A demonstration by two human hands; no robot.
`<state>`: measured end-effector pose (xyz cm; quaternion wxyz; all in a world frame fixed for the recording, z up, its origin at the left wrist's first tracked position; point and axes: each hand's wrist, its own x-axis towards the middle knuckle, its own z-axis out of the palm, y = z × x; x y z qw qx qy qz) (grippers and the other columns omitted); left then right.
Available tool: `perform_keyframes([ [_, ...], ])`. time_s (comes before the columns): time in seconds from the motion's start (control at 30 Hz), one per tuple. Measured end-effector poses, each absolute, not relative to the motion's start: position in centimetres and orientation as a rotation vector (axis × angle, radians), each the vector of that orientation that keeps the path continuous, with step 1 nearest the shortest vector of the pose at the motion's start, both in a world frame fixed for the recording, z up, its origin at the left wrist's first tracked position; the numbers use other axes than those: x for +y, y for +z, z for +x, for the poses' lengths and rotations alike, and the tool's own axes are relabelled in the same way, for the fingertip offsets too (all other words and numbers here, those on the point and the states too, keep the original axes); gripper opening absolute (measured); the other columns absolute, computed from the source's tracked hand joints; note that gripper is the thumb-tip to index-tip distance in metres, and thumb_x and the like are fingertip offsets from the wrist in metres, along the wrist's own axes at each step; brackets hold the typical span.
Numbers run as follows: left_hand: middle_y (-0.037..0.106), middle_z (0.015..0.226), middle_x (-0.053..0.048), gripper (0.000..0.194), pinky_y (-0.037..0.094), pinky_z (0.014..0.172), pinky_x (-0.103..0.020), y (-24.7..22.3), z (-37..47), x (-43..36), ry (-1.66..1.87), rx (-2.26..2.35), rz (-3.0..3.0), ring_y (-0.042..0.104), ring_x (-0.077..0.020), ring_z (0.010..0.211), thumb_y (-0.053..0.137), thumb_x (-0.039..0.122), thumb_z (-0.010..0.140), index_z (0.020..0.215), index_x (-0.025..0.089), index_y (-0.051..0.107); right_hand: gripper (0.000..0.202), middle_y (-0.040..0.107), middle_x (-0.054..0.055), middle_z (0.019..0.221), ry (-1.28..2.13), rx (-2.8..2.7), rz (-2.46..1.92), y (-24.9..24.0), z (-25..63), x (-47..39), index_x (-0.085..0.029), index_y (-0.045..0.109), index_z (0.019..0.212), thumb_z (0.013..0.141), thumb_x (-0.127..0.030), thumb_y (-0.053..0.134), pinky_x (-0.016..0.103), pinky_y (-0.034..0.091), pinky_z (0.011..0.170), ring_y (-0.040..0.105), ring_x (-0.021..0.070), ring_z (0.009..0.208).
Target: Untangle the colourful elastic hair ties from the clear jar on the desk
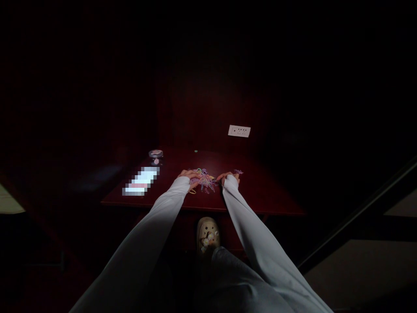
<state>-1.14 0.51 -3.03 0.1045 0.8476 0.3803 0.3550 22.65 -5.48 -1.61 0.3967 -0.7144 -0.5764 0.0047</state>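
A loose pile of small colourful elastic bands (206, 181), mostly pink and purple, lies on the dark red tabletop (257, 191). My left hand (186, 174) rests at the pile's left side, its fingers stretched out and touching the bands. To the right of the pile is my right hand (228, 177), with one finger reaching left to its edge and the others apart; it appears to hold nothing. Just beyond those fingers sits a smaller purple bunch of bands (239, 171). A yellow band (192, 191) lies close to my left wrist.
At the back left stands a small clear round container (156, 157). A bright, pixelated rectangle (141, 180) is nearer the left edge. One green band (196, 151) lies far back. A white socket plate (239, 131) is on the back panel. My shoe (207, 232) shows below the front edge.
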Motion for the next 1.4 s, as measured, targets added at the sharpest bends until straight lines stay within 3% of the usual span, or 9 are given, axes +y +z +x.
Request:
perform_keyframes([
  [0.23,0.075,0.126,-0.004,0.031,0.052,0.107,-0.041,-3.0,-1.3,0.4,1.104,1.194,2.446,0.063,-0.0266,0.115,0.071,0.022,0.085,0.115,0.028,0.079,0.033,0.075,0.006,0.102,0.1,-1.359,-1.962,-0.4,21.3,-6.4,-0.027,0.084,0.083,0.09,-0.022,0.052,0.04,0.035,0.098,0.051,0.0275,0.111],
  [0.53,0.074,0.128,-0.002,0.027,0.051,0.104,-0.04,-2.8,-1.7,0.7,1.037,1.196,2.443,0.062,-0.0265,0.116,0.071,0.028,0.087,0.113,0.03,0.078,0.032,0.072,0.005,0.111,0.113,-1.534,-1.997,0.2,20.7,-6.9,-0.029,0.083,0.086,0.095,-0.025,0.053,0.039,0.034,0.102,0.048,0.0264,0.113],
  [0.77,0.074,0.129,-0.004,0.028,0.05,0.106,-0.042,-3.1,-2.0,1.0,1.021,1.171,2.459,0.061,-0.0274,0.118,0.069,0.032,0.089,0.115,0.029,0.077,0.022,0.075,0.002,0.111,0.193,-1.483,-1.94,0.0,21.9,-6.4,-0.028,0.08,0.091,0.091,-0.026,0.058,0.038,0.034,0.103,0.05,0.0254,0.116],
  [1.2,0.076,0.124,-0.003,0.024,0.051,0.102,-0.04,-3.2,-2.0,1.2,1.089,1.173,2.424,0.062,-0.0253,0.112,0.071,0.028,0.087,0.11,0.029,0.078,0.007,0.073,0.001,0.094,0.157,-1.66,-1.873,-0.4,22.1,-6.7,-0.027,0.077,0.083,0.082,-0.028,0.07,0.037,0.034,0.095,0.052,0.0225,0.101],
  [1.4,0.075,0.125,-0.002,0.021,0.051,0.103,-0.04,-3.1,-1.9,1.0,1.083,1.181,2.418,0.062,-0.0248,0.114,0.07,0.028,0.088,0.108,0.028,0.078,0.008,0.069,-0.001,0.082,0.21,-1.637,-1.813,-0.3,22.0,-6.6,-0.028,0.077,0.083,0.08,-0.025,0.07,0.036,0.039,0.093,0.057,0.0222,0.094],
])
